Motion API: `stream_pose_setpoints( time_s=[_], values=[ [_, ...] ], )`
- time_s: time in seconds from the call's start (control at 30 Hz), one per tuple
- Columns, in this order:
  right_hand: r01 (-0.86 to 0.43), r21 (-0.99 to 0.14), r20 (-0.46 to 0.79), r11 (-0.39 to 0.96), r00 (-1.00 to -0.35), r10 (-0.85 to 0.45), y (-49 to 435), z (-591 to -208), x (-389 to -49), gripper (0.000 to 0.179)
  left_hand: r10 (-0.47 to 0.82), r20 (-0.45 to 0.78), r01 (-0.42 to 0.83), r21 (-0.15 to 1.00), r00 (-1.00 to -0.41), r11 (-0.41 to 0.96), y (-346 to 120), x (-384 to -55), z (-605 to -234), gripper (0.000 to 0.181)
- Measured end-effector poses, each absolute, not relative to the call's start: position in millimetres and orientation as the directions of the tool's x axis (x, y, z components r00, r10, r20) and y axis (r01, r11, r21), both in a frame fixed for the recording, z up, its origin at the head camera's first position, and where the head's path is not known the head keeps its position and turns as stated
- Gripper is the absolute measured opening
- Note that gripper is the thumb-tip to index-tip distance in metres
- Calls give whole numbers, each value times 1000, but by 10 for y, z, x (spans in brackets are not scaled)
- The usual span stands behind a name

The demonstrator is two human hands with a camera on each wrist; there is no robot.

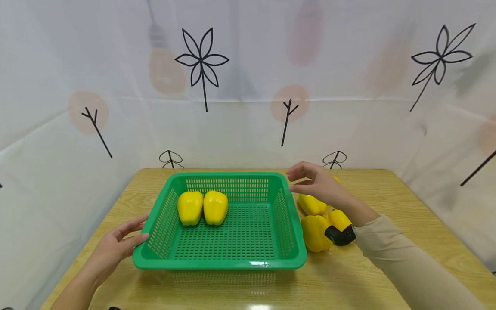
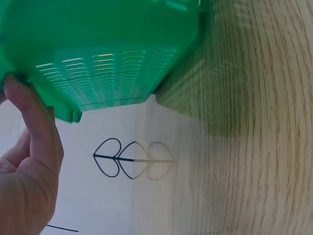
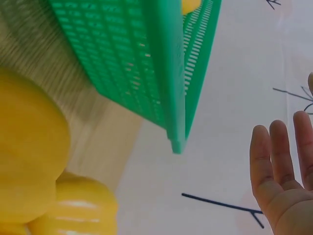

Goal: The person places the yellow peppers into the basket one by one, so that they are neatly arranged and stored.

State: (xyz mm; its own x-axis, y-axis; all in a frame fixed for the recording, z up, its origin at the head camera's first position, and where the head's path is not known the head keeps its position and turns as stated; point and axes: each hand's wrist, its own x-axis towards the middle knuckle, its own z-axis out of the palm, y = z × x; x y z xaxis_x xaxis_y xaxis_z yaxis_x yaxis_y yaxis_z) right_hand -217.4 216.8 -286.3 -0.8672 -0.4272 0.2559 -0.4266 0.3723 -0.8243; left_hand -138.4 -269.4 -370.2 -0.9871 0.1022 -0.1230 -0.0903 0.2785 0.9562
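A green plastic basket (image 1: 222,263) with slotted walls stands on the wooden table. Inside it, toward the left, two yellow bell peppers (image 1: 190,208) sit side by side. My left hand (image 1: 116,243) holds the basket's left rim, its thumb and fingers meeting the edge; the left wrist view has a bent finger (image 2: 34,112) under that rim. Past the right rim, my right hand (image 1: 315,183) hovers with loosely extended fingers and nothing in them. Several more yellow bell peppers (image 1: 315,232) lie below and beside it, partly hidden by the hand and wrist.
The wooden table (image 1: 403,232) reaches out on both sides of the basket. Behind it hangs a white cloth (image 1: 248,133) printed with black plant outlines. A black device (image 1: 341,235) sits at the right wrist, in front of the peppers.
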Motion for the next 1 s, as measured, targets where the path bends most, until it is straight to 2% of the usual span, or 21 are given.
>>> stream_pose_setpoints(
  time_s=[1.0],
  values=[
    [-389,-767,241,511,-912,-333,2802,-3117,-2027,34,98,-118,-86,956,-988,279,-2676,-1363,-3688,66]
  ],
)
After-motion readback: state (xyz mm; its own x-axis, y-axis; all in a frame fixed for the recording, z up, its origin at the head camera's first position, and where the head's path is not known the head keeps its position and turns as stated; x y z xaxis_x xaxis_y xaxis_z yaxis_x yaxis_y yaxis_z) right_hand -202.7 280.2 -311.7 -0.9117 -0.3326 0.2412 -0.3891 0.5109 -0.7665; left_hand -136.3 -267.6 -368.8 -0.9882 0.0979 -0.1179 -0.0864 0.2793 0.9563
